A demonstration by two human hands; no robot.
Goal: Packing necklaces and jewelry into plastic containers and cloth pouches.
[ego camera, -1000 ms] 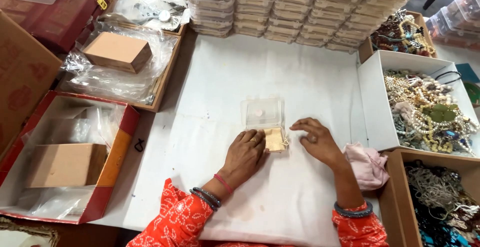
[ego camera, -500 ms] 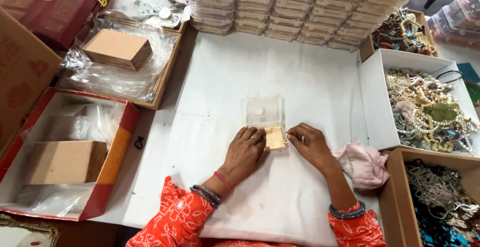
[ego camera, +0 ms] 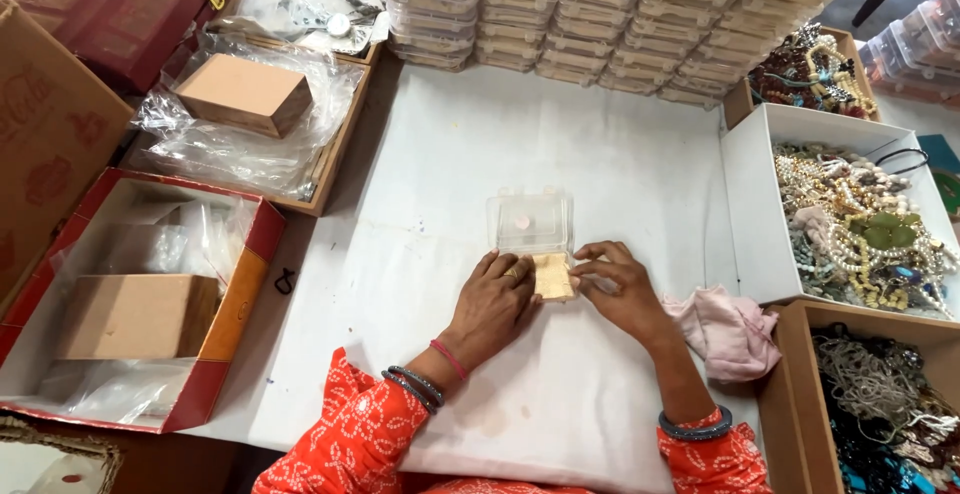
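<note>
Both hands are meeting at a small clear plastic case (ego camera: 531,236) lying open on the white tabletop (ego camera: 620,144), just in front of the person. The case's raised lid is standing on the far side, while its near half is carrying a tan pad (ego camera: 553,275) that the fingers are working on. The left hand (ego camera: 492,304) is lying flat with fingers spread loosely, pressing the pad's left edge; the right hand (ego camera: 618,289) is coming in from the right with fingers narrowed to a pinch at the pad's right edge. The pad is sitting directly between the two hands, equally near to each, its long side running toward and away from the person. Nothing is standing between hands and case. A pink cloth (ego camera: 728,329) is lying just beside the right wrist. Further right, a white box of beaded jewellery (ego camera: 860,229) is sitting open; stacked clear cases (ego camera: 620,9) are lining the far edge, and a red-edged tray holding a brown box (ego camera: 140,314) is resting well to the left.
</note>
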